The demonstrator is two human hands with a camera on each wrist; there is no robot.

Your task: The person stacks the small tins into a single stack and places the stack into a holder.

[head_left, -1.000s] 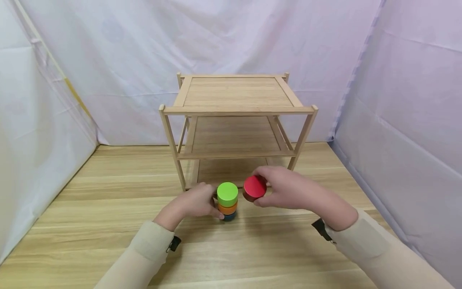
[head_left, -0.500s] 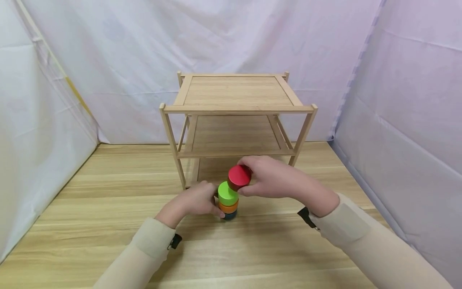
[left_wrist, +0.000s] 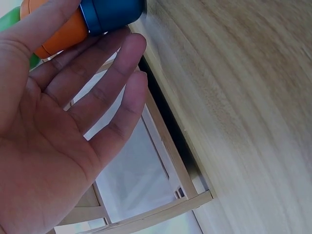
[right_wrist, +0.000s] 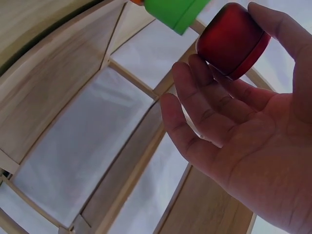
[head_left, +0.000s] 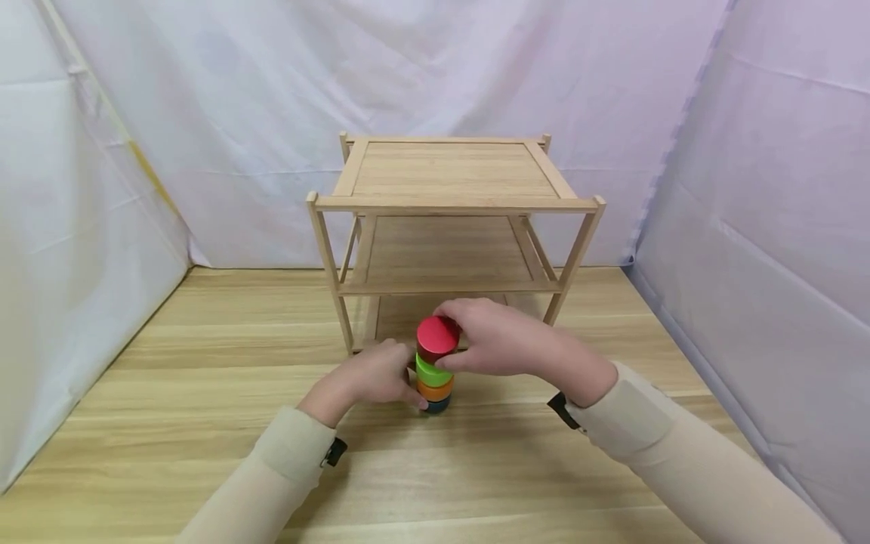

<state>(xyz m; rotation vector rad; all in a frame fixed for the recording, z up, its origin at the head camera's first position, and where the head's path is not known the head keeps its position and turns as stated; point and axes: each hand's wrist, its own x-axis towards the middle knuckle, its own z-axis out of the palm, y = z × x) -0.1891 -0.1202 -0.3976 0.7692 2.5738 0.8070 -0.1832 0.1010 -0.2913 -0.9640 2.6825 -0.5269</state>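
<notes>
Three small round canisters stand stacked in the head view: dark blue (head_left: pixel 438 406) at the bottom, orange (head_left: pixel 436 390) in the middle, green (head_left: pixel 433 374) on top. My left hand (head_left: pixel 374 374) steadies the stack from the left, its thumb tip low by the blue canister and its fingers behind. In the left wrist view the thumb crosses the orange canister (left_wrist: pixel 66 31). My right hand (head_left: pixel 499 338) pinches a red canister (head_left: pixel 437 338) between thumb and fingers, over the green one. A narrow gap separates the red canister (right_wrist: pixel 231 41) from the green canister (right_wrist: pixel 175 12) in the right wrist view.
A three-tier wooden shelf (head_left: pixel 455 204) stands just behind the stack, its lower front rail close to both hands. The wood-grain tabletop (head_left: pixel 224 363) spreads around it. White cloth (head_left: pixel 272 113) hangs at the back and both sides.
My right hand has carried the red canister leftward, from beside the stack to above the green canister. My left hand has stayed at the stack.
</notes>
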